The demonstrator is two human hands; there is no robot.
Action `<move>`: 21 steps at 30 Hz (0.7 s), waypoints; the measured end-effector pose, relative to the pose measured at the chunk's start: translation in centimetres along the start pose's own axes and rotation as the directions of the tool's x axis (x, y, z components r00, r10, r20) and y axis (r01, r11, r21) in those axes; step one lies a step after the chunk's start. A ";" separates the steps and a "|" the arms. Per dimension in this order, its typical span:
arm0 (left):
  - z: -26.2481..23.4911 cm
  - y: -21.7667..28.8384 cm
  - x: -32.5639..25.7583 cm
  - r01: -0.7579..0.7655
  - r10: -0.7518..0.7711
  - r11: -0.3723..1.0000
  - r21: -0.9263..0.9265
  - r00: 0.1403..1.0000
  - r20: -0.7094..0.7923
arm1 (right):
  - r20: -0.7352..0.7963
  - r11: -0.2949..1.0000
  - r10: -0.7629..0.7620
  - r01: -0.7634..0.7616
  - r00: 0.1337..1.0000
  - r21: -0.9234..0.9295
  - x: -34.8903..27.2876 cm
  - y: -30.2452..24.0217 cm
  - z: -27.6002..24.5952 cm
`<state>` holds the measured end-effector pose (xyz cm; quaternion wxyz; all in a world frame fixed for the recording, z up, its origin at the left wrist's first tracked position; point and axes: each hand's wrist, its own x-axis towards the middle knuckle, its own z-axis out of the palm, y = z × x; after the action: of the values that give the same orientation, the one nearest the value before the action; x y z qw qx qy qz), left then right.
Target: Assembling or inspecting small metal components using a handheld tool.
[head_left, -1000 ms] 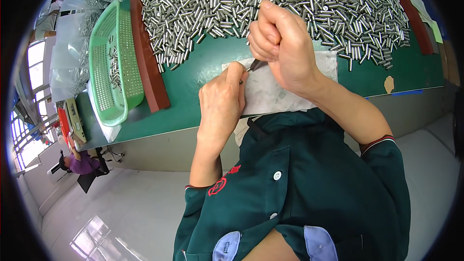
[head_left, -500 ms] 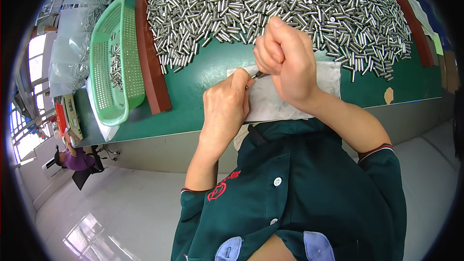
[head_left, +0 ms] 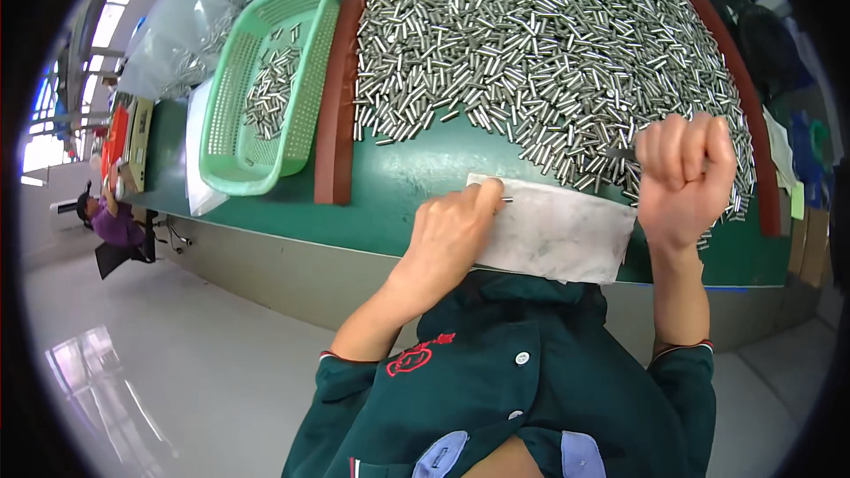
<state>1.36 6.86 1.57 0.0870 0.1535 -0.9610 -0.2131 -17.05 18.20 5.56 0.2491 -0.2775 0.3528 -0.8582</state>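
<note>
My left hand [head_left: 453,232] is closed around a small shiny metal pin [head_left: 507,200], whose end sticks out past the thumb and index finger. It rests at the left edge of a whitish, smudged cloth [head_left: 562,235] on the green table. My right hand [head_left: 686,179] is raised to the right of the cloth with its fingers curled into a fist. From that fist a slim dark tool [head_left: 622,154] points left; its handle is hidden in the palm. Beyond both hands spreads a large heap of loose metal pins [head_left: 531,53].
Reddish-brown bars [head_left: 333,159] border the heap. On the left stands a green plastic basket [head_left: 304,124] with some pins inside, beside clear bags [head_left: 168,53] of metal parts. The green tabletop [head_left: 398,186] ends near my body. Farther left, a person in purple [head_left: 117,223] sits.
My right hand has moved right with the dark tool, away from my left hand. The left still holds a pin. The view has shifted, showing more of the basket.
</note>
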 end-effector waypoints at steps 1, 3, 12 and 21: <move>0.1 0.1 0.2 -0.010 0.009 0.999 0.052 1.000 0.023 | -0.009 1.000 -0.005 0.005 1.000 -0.023 0.4 -0.3 0.2; -0.1 0.2 0.3 -0.017 0.013 0.995 0.093 0.999 0.048 | 0.004 0.997 -0.058 0.058 0.998 -0.056 0.5 -0.3 0.1; -0.2 0.2 1.3 0.028 -0.028 0.999 -0.022 1.000 -0.006 | 0.022 0.978 -0.189 0.190 0.982 -0.089 -0.5 0.5 -1.5; 0.0 0.9 1.1 -0.102 0.090 0.990 0.102 0.989 0.120 | -0.007 0.974 -0.179 0.176 0.984 -0.142 -0.1 0.4 -2.2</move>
<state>0.08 7.30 2.09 0.0330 0.0989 -0.9808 -0.1650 -18.35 19.07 3.93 0.1476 -0.3162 0.3887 -0.8527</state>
